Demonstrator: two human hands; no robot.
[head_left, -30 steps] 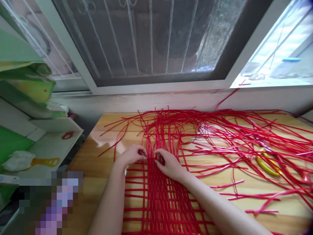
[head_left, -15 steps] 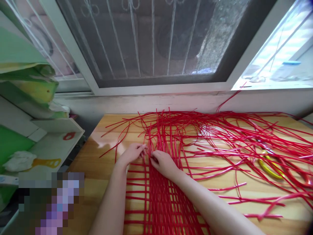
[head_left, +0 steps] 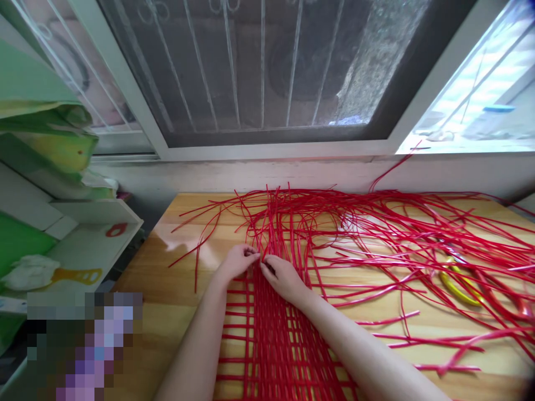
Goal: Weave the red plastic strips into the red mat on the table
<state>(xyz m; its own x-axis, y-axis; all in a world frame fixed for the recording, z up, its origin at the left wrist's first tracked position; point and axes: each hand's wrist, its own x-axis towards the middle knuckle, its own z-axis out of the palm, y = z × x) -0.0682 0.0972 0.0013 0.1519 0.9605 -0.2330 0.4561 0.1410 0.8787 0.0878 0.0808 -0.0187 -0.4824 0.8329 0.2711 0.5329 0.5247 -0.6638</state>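
Observation:
A woven lattice of red strips lies on the wooden table, its long loose ends running toward the window. At the lattice's upper left edge, my left hand has thumb and fingers pinched together on a red strip. Close beside it on the right, my right hand rests over the weave with fingers curled, also pinching a red strip. The fingertips of both hands nearly meet. Short strip ends stick out sideways from both sides of the lattice.
Loose red strips spread over the table's back right, partly covering yellow-and-red-handled pliers. A window frame stands behind the table. Left are an open drawer, a yellow tool and a green curtain.
My left hand has moved right, closer to my right hand, and its fingers have closed together. My right hand has shifted very slightly to the right.

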